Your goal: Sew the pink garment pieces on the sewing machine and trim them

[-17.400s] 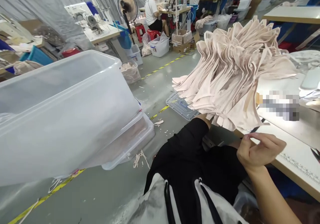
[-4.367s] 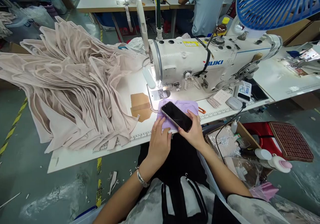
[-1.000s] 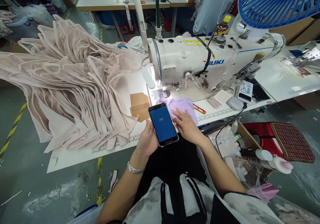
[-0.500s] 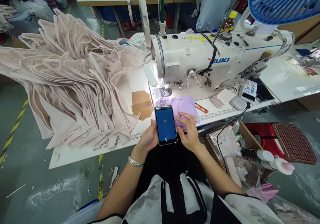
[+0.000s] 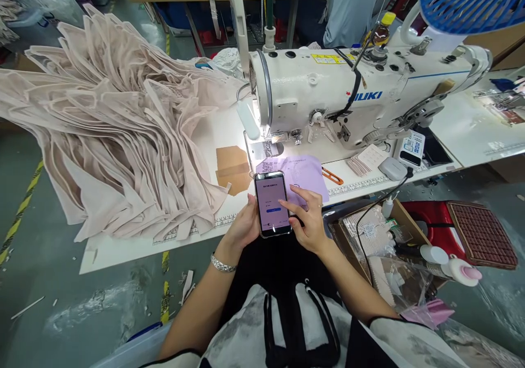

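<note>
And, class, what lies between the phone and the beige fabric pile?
In the head view: the left hand, holding the phone, and, beyond it, a flat brown piece on the white table.

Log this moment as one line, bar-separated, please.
left hand: holding phone | right hand: partly over phone, touch unclear | purple sheet: partly behind phone | beige fabric pile: left of sewing machine
</note>
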A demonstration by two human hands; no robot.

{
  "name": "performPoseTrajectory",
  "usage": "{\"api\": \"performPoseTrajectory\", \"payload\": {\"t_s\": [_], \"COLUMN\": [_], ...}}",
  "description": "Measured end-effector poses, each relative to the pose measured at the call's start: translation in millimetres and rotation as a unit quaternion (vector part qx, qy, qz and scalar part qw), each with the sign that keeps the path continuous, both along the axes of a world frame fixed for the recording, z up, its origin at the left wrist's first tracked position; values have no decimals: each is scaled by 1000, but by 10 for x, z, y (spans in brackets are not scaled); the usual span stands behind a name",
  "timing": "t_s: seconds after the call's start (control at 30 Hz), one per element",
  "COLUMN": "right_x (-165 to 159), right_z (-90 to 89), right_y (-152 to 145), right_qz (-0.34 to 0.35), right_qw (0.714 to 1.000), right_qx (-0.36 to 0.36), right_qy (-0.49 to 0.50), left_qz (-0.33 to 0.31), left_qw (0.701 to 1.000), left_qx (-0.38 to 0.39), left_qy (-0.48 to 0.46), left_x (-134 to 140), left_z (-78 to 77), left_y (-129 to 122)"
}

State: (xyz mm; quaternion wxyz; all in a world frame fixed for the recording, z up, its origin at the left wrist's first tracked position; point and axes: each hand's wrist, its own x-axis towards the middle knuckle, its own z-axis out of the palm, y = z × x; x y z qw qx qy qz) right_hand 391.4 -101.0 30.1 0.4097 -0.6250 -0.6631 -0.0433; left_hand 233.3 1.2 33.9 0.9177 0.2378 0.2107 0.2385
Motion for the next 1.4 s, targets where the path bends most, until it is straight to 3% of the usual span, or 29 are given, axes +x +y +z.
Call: {"api": "performPoseTrajectory", "payload": {"t_s": [0.23,0.73,1.4], "right_x": [-13,-24,-31], "right_z": [-73,-23,-11], "right_y": [-41,13,10], "right_qz": [19,-25,-4], "right_qw": [998,1000,1000], "right_qx": [-28,-2,14], "right_qy": [-58,-8,26], "left_qz": [18,16,16], "left_qw": [999,999,1000], "left_qx": [-19,-2,6], "left_qy": [18,41,19], "left_x": [8,0,-10], "left_z": [19,91,24], "left_y": [-1,2,2]}}
